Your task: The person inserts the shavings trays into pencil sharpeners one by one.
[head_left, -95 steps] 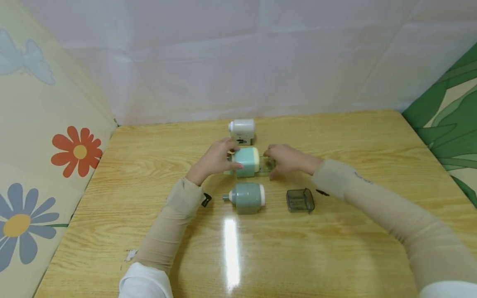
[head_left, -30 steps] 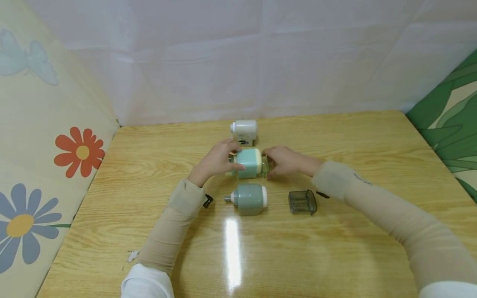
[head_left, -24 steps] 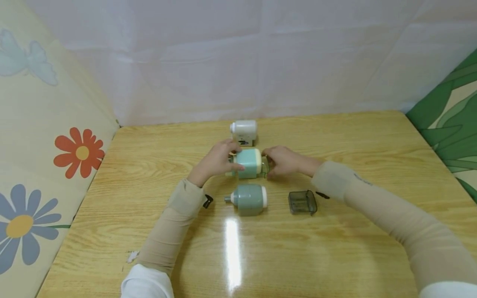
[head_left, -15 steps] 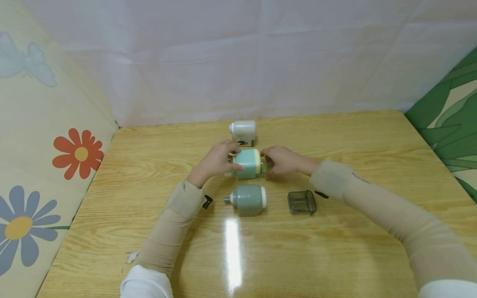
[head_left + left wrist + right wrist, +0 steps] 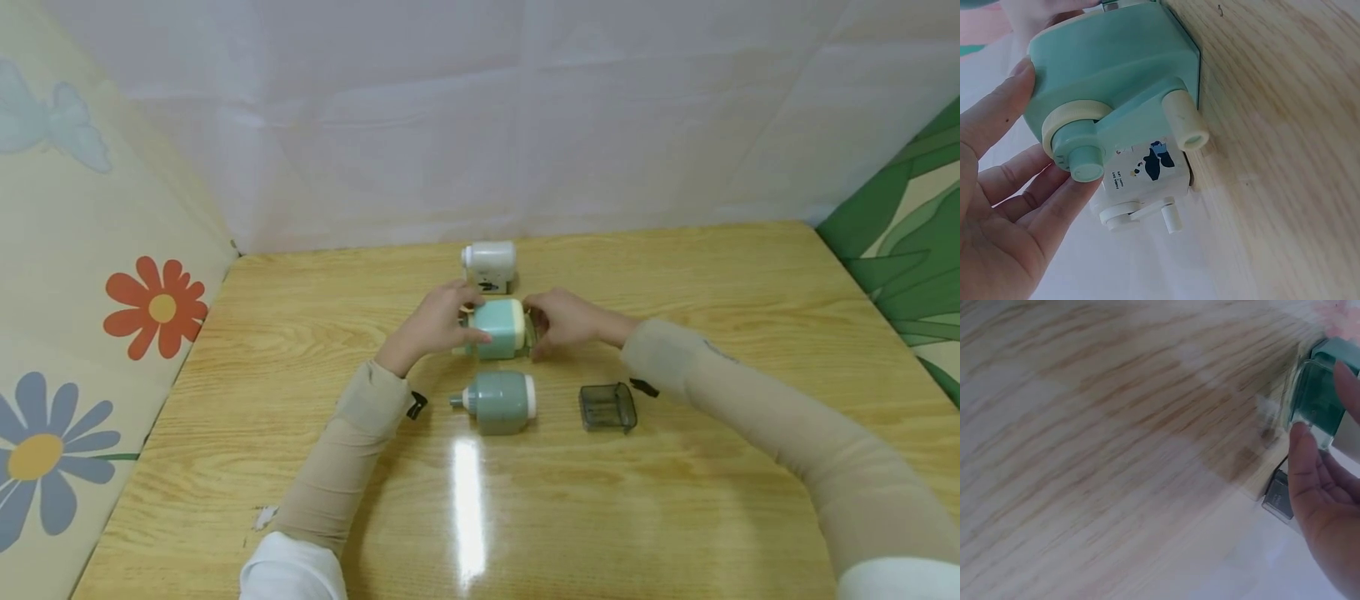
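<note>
A turquoise hand-crank pencil sharpener (image 5: pixel 497 329) with a cream rim stands mid-table. My left hand (image 5: pixel 431 325) grips it from the crank side, thumb and fingers on opposite sides of the body. In the left wrist view its crank handle (image 5: pixel 1186 122) points toward the camera, below the dial. At the opposite end, my right hand (image 5: pixel 567 321) holds the clear shavings drawer (image 5: pixel 1314 400) between thumb and fingers. Most of that drawer is inside the sharpener, with a narrow strip showing in the head view.
Behind stands a white crank sharpener (image 5: pixel 491 262) with a printed picture. A grey-green sharpener (image 5: pixel 501 402) is nearer, its crank side to the left. Right of it lies a loose dark see-through drawer (image 5: pixel 607 407). White cloth (image 5: pixel 375 150) hangs along the table's back edge.
The right hand has moved left, and the clear drawer has slid from well out to nearly fully inside the turquoise sharpener. The left hand keeps its grip; the other things stay put.
</note>
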Demonstrator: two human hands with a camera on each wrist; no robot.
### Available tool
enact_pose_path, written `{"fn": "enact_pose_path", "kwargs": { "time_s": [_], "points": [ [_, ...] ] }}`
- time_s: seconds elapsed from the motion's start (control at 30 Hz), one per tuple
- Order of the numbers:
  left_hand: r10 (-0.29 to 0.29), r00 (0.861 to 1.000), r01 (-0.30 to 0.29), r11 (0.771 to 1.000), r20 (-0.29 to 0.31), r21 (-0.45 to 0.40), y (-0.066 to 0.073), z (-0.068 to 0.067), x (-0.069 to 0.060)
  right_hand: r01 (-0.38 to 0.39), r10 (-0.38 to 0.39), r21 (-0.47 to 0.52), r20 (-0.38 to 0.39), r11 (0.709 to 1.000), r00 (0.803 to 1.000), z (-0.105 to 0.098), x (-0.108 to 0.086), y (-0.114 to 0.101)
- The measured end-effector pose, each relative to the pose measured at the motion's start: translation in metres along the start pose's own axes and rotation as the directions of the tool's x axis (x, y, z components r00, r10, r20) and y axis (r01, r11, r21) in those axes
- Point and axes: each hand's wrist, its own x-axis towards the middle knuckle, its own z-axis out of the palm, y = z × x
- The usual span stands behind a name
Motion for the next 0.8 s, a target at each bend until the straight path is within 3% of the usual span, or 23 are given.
{"fn": "enact_pose_path", "kwargs": {
  "time_s": [0.27,0.8],
  "points": [
    [-0.012,1.0,0.012,1.0,0.007,-0.002,-0.001,-0.001,0.001,-0.019,0.018,0.058,0.018,0.998,1.0,-0.001,0.003,0.0],
    [-0.007,1.0,0.007,1.0,0.0,0.0,0.0,0.0,0.0,0.062,-0.062,0.068,0.002,0.996,0.998,0.006,0.016,0.002]
  ]
}}
